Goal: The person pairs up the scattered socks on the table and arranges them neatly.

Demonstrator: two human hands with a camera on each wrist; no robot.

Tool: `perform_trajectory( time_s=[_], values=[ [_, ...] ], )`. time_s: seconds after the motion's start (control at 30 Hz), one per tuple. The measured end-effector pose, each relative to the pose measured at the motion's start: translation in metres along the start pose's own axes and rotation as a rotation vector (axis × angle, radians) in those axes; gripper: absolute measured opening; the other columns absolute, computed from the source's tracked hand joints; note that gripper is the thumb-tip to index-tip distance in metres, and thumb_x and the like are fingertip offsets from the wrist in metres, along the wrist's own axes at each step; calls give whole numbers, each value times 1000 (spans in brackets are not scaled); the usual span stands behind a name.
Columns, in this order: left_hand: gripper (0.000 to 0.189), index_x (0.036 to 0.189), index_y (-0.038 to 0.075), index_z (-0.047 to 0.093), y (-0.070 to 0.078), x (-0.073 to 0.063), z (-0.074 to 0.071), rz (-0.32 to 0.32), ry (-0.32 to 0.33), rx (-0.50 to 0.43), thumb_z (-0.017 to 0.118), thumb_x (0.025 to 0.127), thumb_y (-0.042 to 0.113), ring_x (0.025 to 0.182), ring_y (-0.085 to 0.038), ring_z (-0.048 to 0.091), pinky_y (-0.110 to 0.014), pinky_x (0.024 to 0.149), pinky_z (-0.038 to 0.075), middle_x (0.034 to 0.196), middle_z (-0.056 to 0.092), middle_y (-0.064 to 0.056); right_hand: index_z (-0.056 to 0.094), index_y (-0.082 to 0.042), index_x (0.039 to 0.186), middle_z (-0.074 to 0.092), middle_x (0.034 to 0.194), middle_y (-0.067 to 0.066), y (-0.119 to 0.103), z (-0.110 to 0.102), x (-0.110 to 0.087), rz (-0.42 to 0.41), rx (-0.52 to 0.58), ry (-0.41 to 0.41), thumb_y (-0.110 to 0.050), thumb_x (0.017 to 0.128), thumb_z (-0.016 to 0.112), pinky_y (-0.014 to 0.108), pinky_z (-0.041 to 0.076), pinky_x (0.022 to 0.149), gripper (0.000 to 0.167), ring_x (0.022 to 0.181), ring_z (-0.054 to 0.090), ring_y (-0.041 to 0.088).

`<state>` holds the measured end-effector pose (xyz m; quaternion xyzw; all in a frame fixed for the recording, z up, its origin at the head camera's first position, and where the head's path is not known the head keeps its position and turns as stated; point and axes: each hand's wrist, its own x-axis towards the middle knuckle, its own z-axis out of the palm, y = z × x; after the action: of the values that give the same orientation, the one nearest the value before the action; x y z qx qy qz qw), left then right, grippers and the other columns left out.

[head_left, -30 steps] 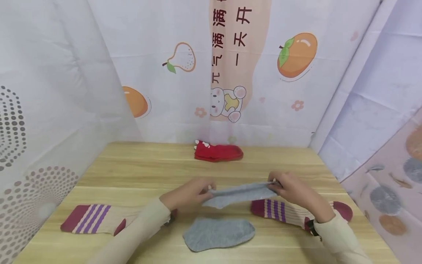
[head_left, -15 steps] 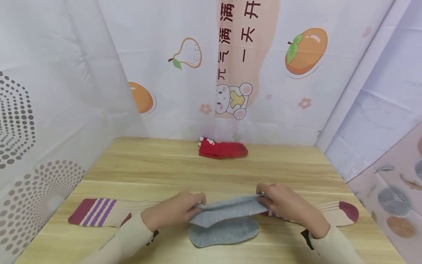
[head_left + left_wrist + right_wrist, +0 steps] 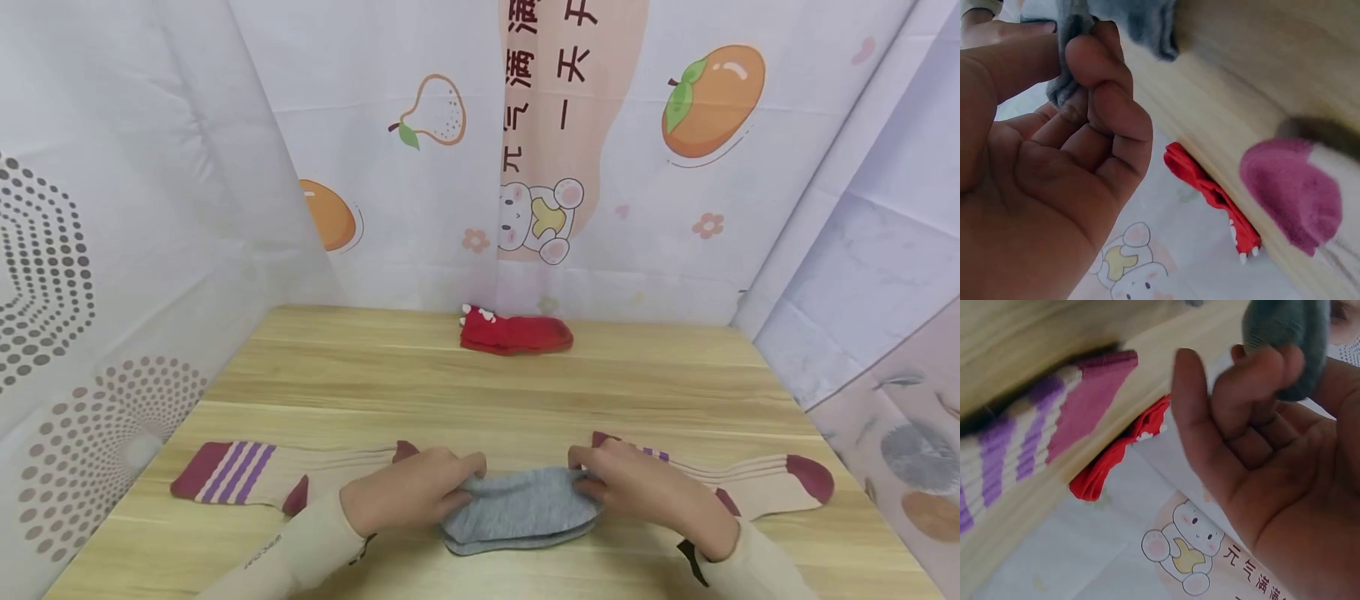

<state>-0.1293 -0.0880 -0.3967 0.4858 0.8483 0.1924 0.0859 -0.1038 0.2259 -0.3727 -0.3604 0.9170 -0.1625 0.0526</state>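
A grey sock (image 3: 525, 504) is stretched between both hands and lies over a second grey sock (image 3: 498, 547), whose lower edge shows beneath it. My left hand (image 3: 416, 490) pinches the left end of the upper sock between thumb and fingers, as the left wrist view also shows with the grey fabric (image 3: 1071, 50). At the other end, my right hand (image 3: 637, 492) pinches the same sock; in the right wrist view the fabric (image 3: 1294, 337) sits between thumb and curled fingers. Whether the two socks touch all along cannot be told.
Cream socks with maroon ends and purple stripes lie on either side, one at left (image 3: 255, 475) and one at right (image 3: 765, 483), each partly behind an arm. Folded red socks (image 3: 517, 333) lie at the wooden table's (image 3: 405, 375) back edge, before a printed curtain (image 3: 360, 150).
Both hands have lowered the upper grey sock toward me, from above the table onto the other grey sock. The hands have come slightly closer together. The head view has shifted a little.
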Motion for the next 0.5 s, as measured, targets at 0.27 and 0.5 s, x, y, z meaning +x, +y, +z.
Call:
perform_trajectory(
  time_s=[0.27,0.5],
  values=[
    [16,103,11,56,6,1,7,-7,35,215,66,92,8,60,-4,45,-16,53,39,69,48,8,65,-8,102,54,70,-13,-4,1,-3,116,47,-108,-13,90,73,21,44,55,16,59,45,0],
    [23,104,15,64,36,-2,8,50,107,505,75,84,16,74,-10,47,-23,68,48,85,54,4,68,-9,102,62,90,-1,-31,3,-4,-42,-199,122,-9,85,76,26,53,68,19,81,58,9]
  ],
)
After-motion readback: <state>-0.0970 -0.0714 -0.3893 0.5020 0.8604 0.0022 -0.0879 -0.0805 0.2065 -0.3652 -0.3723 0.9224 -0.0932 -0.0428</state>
